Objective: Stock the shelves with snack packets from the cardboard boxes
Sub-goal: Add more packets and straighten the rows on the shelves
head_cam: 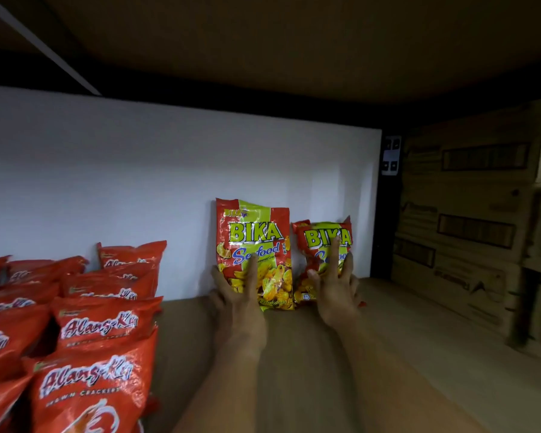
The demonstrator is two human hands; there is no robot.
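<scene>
Two red and yellow-green Bika Seafood packets stand upright against the white back wall of the shelf. My left hand (238, 295) grips the taller left packet (256, 242) at its lower left, index finger laid across its front. My right hand (334, 289) holds the shorter right packet (325, 242) from the front, fingers spread over its lower half. Both packets rest on the wooden shelf board (403, 354) and touch side by side.
Several orange-red Alang-Ku prawn cracker packets (100, 326) fill the shelf's left side in rows. Stacked cardboard boxes (469, 220) stand at the right end. The underside of the shelf above (294, 42) hangs low overhead. A white back wall (138, 170) closes the rear.
</scene>
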